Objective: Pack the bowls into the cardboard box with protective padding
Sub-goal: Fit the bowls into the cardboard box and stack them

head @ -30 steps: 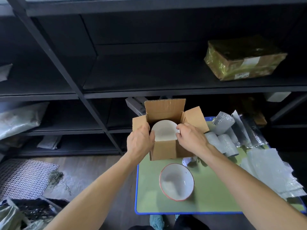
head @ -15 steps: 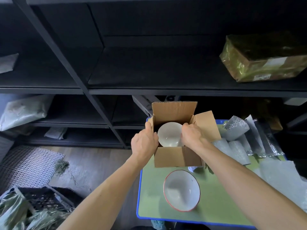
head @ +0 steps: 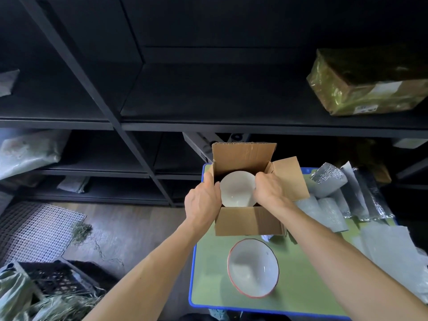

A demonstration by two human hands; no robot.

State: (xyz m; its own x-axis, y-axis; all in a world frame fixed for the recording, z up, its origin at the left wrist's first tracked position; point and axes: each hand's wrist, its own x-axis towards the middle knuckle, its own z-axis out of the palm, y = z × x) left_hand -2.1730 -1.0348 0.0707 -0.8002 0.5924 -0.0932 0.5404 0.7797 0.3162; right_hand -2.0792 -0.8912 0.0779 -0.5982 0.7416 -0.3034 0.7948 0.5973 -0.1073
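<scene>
An open cardboard box [head: 249, 222] stands on the green table [head: 208, 283] with its flaps up. A white bowl [head: 237, 189] is inside the box opening, tilted toward me. My left hand [head: 202, 202] grips the bowl's left edge, its thumb up along the box's left wall. My right hand [head: 269, 189] grips the bowl's right edge inside the box. A second white bowl with a red rim [head: 253, 267] sits upright on the table in front of the box. Silver padding sheets [head: 331, 198] lie to the right of the box.
Black shelving [head: 139, 126] rises right behind the table; a wrapped parcel [head: 368, 84] sits on its upper right shelf. More translucent padding [head: 391, 246] lies at the table's right. On the floor at left lie a white mesh mat [head: 34, 230] and a dark crate [head: 53, 279].
The bowl has sunk lower into the box with both hands still on it. The camera has drifted, shifting the scene slightly right and down.
</scene>
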